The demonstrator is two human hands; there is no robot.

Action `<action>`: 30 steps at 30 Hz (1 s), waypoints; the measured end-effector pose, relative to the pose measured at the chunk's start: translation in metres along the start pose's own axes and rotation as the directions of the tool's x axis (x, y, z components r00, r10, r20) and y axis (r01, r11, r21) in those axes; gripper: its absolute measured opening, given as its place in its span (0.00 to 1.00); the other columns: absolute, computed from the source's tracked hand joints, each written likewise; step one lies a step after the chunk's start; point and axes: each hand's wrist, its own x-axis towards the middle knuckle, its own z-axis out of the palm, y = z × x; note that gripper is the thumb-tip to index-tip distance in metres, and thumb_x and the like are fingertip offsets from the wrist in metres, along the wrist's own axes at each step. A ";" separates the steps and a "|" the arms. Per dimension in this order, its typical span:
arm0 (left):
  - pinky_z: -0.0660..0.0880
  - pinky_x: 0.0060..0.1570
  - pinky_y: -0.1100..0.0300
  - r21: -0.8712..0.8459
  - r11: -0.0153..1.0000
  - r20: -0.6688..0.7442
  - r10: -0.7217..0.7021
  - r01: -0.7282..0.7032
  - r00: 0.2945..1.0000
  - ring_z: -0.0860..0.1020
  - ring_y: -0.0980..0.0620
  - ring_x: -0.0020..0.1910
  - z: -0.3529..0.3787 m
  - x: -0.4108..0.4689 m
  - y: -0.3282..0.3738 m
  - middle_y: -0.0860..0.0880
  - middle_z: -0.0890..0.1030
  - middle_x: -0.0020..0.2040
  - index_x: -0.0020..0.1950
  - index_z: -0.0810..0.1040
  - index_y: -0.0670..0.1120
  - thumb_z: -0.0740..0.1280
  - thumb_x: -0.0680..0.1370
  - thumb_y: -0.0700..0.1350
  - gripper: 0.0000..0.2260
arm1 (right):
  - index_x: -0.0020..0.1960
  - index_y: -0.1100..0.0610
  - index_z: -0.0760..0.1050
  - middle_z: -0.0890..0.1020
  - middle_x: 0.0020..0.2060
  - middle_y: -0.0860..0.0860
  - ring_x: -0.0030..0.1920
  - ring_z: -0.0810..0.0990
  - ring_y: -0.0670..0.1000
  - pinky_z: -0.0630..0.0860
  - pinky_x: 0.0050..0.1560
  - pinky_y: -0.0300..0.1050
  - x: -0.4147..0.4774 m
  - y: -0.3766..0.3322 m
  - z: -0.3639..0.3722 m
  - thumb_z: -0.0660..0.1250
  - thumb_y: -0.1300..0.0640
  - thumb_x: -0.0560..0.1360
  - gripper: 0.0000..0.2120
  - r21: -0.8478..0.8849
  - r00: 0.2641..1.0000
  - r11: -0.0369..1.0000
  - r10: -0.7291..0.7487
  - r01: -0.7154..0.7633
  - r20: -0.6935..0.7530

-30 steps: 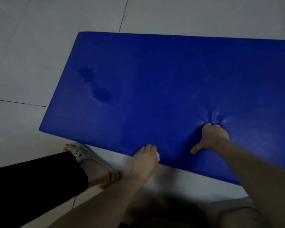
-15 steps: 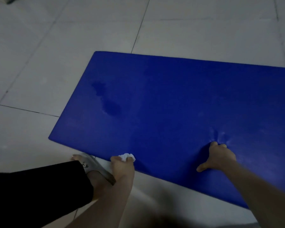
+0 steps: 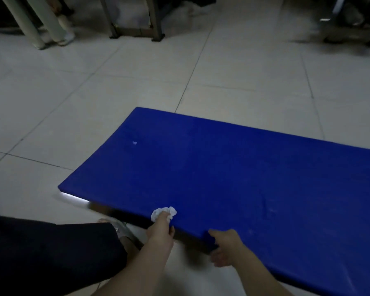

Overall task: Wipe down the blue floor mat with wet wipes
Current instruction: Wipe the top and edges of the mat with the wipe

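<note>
Left hand (image 3: 161,230) pinches a wipe (image 3: 164,212); right hand (image 3: 225,245) grips the mat (image 3: 222,167) at its near edge, thumb on top.

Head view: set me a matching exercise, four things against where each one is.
1 wet wipe
2 right hand
3 white speck
4 sandal

A on the blue mat, toward its far left corner
B on the tiled floor by the black trouser leg
C bunched in the left hand
D gripping the mat's near edge

Pairs: 1-C; 2-D; 3-A; 4-B
</note>
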 end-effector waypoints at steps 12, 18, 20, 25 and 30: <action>0.80 0.47 0.52 0.005 1.000 0.163 0.003 -0.004 0.987 0.78 0.45 0.51 0.031 -0.127 0.064 0.42 0.77 0.54 0.56 0.75 0.43 0.75 0.75 0.41 0.13 | 0.58 0.57 0.77 0.78 0.58 0.57 0.52 0.78 0.57 0.81 0.50 0.60 -0.109 -0.051 -0.032 0.65 0.70 0.75 0.15 0.753 0.863 0.442 -0.112 0.487 -0.493; 0.76 0.49 0.58 0.190 0.973 0.465 -0.205 0.128 0.861 0.74 0.54 0.40 0.059 -0.170 0.052 0.48 0.78 0.43 0.55 0.82 0.45 0.72 0.79 0.41 0.06 | 0.45 0.44 0.78 0.81 0.44 0.47 0.46 0.82 0.54 0.82 0.54 0.58 -0.178 -0.117 -0.102 0.69 0.60 0.70 0.11 0.141 0.405 0.466 -0.536 0.873 -0.741; 0.74 0.47 0.63 0.216 0.960 0.541 -0.270 0.178 0.796 0.69 0.58 0.30 0.083 -0.182 0.028 0.52 0.77 0.36 0.57 0.85 0.47 0.75 0.76 0.43 0.09 | 0.49 0.43 0.77 0.81 0.46 0.49 0.44 0.83 0.53 0.82 0.51 0.55 -0.206 -0.128 -0.135 0.69 0.59 0.74 0.11 -0.026 0.304 0.460 -0.627 0.887 -0.717; 0.75 0.43 0.63 0.314 0.945 0.578 -0.267 0.091 0.771 0.74 0.58 0.29 0.131 -0.228 -0.025 0.54 0.79 0.33 0.49 0.86 0.50 0.79 0.72 0.49 0.08 | 0.61 0.45 0.73 0.75 0.52 0.43 0.46 0.79 0.45 0.76 0.45 0.42 -0.222 -0.109 -0.210 0.68 0.58 0.79 0.13 -0.042 0.227 0.447 -0.531 0.894 -0.817; 0.65 0.27 0.65 0.570 0.821 0.491 -0.324 -0.017 0.809 0.68 0.58 0.26 0.146 -0.240 -0.104 0.55 0.72 0.28 0.38 0.80 0.52 0.73 0.76 0.47 0.07 | 0.76 0.47 0.62 0.67 0.71 0.55 0.57 0.76 0.56 0.77 0.56 0.51 -0.151 -0.034 -0.243 0.68 0.61 0.78 0.30 0.514 0.620 0.530 -0.029 0.675 -0.784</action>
